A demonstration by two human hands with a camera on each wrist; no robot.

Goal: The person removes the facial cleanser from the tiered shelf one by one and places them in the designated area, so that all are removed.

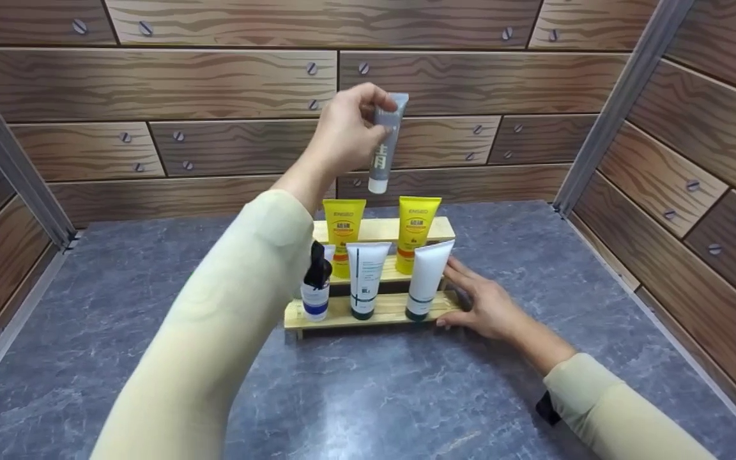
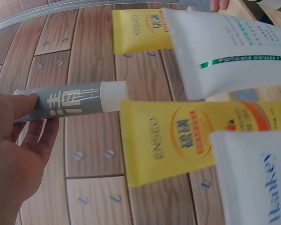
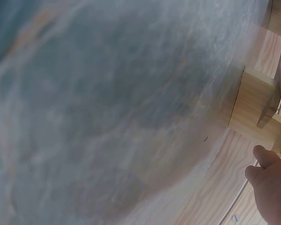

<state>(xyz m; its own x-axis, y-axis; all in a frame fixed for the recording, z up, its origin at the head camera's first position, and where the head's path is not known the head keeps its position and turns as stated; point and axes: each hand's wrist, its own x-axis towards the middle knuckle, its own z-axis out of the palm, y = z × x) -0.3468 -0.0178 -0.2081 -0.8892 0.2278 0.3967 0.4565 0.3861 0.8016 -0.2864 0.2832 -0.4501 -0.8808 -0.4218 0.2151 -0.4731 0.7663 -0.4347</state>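
My left hand point(image 1: 352, 131) pinches a grey tube point(image 1: 388, 144) with a white cap between thumb and fingers. Cap down, it hangs above the back of a stepped wooden rack point(image 1: 336, 322), apart from it. In the left wrist view the grey tube point(image 2: 68, 104) points its cap toward a yellow tube point(image 2: 166, 138). My right hand point(image 1: 486, 306) touches the rack's right end, its fingers fairly straight along the side and the thumb near the front edge. The right wrist view shows only part of that hand point(image 3: 276, 187) beside the wood.
Two yellow tubes, left point(image 1: 344, 227) and right point(image 1: 416, 223), stand on the middle step. On the front step are a white tube point(image 1: 368, 275), another white tube point(image 1: 430, 275) at the right, and a blue-banded tube point(image 1: 315, 300) partly hidden by a black object point(image 1: 318, 268). Wood-patterned walls point(image 1: 227, 83) enclose the grey table point(image 1: 355, 396).
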